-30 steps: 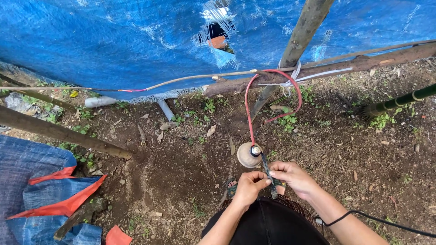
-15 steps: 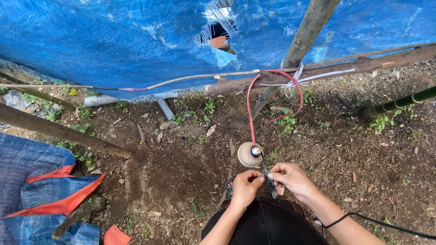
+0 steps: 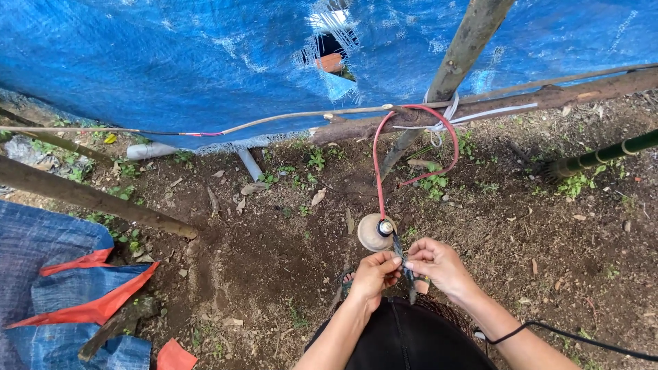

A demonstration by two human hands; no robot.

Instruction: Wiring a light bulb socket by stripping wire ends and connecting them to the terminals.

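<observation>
Fingers of the left hand (image 3: 373, 273) and right hand (image 3: 439, 264) pinch shut on a thin dark wire end (image 3: 404, 264) just below the lamp socket (image 3: 377, 231) on its red cable (image 3: 377, 171). Tugging could snap the strand.

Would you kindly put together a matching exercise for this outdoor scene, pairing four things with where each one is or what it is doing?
Things:
1. red cable
2. torn blue tarp
3. round lamp holder
4. left hand

Places or states:
A. hangs as a wall behind the poles, with a hole in it
B. pinches thin wires together with the right hand
C. loops over the horizontal branch and runs down
D. sits at the lower end of the cable, above the hands

Pairs: 1-C, 2-A, 3-D, 4-B
</observation>
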